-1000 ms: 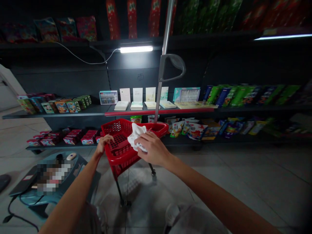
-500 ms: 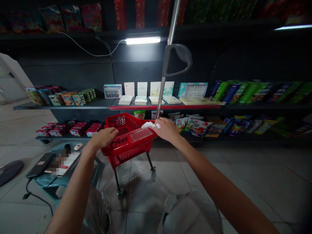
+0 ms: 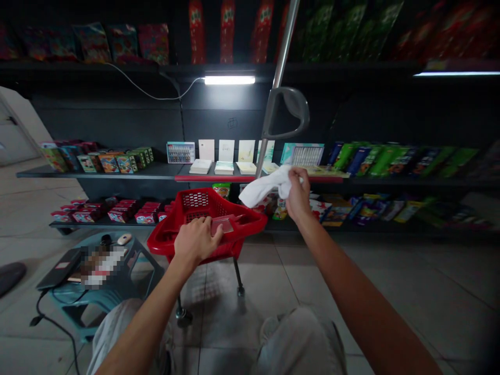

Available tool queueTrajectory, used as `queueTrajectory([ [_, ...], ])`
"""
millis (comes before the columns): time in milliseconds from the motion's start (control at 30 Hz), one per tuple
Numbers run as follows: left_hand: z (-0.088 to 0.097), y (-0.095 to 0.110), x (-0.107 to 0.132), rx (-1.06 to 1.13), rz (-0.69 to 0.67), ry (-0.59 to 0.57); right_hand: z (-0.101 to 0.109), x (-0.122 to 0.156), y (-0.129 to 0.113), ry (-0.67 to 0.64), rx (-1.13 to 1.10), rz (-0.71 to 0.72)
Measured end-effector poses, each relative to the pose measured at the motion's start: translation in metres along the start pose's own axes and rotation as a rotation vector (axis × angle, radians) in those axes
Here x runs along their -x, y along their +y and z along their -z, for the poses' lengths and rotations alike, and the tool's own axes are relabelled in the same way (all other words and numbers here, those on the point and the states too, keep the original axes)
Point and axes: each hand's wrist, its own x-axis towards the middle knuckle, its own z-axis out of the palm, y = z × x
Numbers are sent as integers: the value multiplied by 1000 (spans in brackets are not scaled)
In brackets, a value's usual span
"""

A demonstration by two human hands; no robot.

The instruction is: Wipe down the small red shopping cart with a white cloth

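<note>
The right hand (image 3: 298, 194), right of the frame's centre, is closed on one end of a white cloth (image 3: 267, 186), fingers and thumb together on the bunched fabric; the cloth extends leftward and droops at its left end, above the right end of a red cart (image 3: 159, 244), and whether that end touches the rim cannot be told. The left hand (image 3: 197, 240), just below the centre, lies palm down on the near bar of the cart, the thumb spread toward a clear panel (image 3: 226, 226) set in that bar; the fingertips are hidden, so whether the grip is clamped cannot be told. The cart stands on dark legs with casters, in the centre and lower centre. A metal pole (image 3: 287, 39) with a grey loop handle (image 3: 305, 112) slants down from the top edge and passes behind the cloth. At lower left a blue-green stool (image 3: 135, 260) bears a dark flat device (image 3: 58, 266), a pale mouse (image 3: 124, 239) and items blurred by pixelation. Across the middle, a shelf with a red front strip (image 3: 219, 178) carries white booklets (image 3: 201, 166) and boxed sets, with small cartons (image 3: 108, 162) to the left and green and blue packs (image 3: 380, 159) to the right. A lit tube (image 3: 229, 80) is mounted at upper centre, beneath a shelf of red bottles (image 3: 227, 34)
</note>
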Motion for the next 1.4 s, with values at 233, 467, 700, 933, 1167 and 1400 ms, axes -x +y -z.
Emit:
queueTrajectory([
  [233,7,-12,1,-30,-78,-45,-42,-42,-56,305,-276,136],
  [467,6,-29,-10,-23,-146,-71,-37,-10,-55,218,-168,112],
  [700,4,-61,-24,57,-265,-53,-33,44,-42,1,-180,22],
  [933,1,-108,-28,166,-357,-23,-48,95,-30,-171,-278,13],
  [1167,-8,-167,-36,284,-366,138,-70,125,-55,-263,-400,20],
  [1400,-20,-159,-6,329,-100,575,-100,143,-84,-250,-470,36],
])
